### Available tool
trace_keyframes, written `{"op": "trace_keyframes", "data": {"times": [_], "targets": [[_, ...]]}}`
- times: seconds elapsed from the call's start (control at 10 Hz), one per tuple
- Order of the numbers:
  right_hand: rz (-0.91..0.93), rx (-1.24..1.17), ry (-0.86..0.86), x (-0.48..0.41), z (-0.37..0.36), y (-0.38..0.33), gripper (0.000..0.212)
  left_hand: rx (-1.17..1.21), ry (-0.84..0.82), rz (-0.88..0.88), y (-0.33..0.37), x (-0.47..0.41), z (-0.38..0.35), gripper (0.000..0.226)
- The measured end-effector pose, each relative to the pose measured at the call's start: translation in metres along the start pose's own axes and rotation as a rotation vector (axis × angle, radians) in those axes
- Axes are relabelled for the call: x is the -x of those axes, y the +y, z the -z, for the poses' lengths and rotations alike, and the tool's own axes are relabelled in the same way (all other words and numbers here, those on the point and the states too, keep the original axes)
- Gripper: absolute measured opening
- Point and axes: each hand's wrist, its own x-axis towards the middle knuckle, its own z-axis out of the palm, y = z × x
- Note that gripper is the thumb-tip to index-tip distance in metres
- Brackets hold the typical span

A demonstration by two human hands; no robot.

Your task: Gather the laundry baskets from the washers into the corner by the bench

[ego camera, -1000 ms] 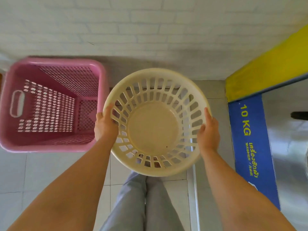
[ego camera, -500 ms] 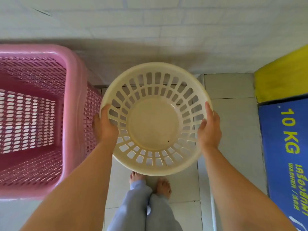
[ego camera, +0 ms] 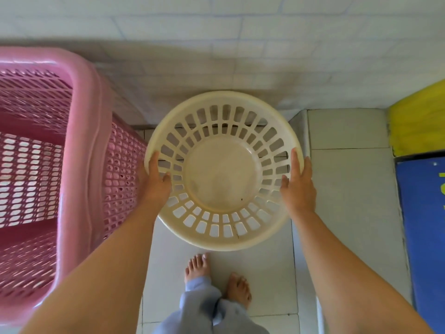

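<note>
A round cream laundry basket (ego camera: 222,174) with slotted sides is low over the tiled floor, close to the white brick wall. My left hand (ego camera: 156,182) grips its left rim and my right hand (ego camera: 298,186) grips its right rim, thumbs inside. It is empty. A tall pink rectangular laundry basket (ego camera: 79,145) stands right beside it on the left, its perforated side almost touching my left hand.
The white brick wall (ego camera: 240,56) closes off the far side. A blue and yellow washer front (ego camera: 423,213) stands at the right edge. My bare feet (ego camera: 216,278) are on the grey floor tiles (ego camera: 346,189) just behind the cream basket.
The cream basket has gone down toward the floor and nearer the wall, held in both hands. The view has tilted down, so the pink basket looms larger at left.
</note>
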Motion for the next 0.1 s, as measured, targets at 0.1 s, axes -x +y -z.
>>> {"op": "trace_keyframes", "data": {"times": [0.1], "targets": [[0.029,0.134,0.000,0.0140,0.0166,-0.0112,0.066,-0.135,0.035,-0.069,0.0093,0.0153,0.0098,0.061]]}}
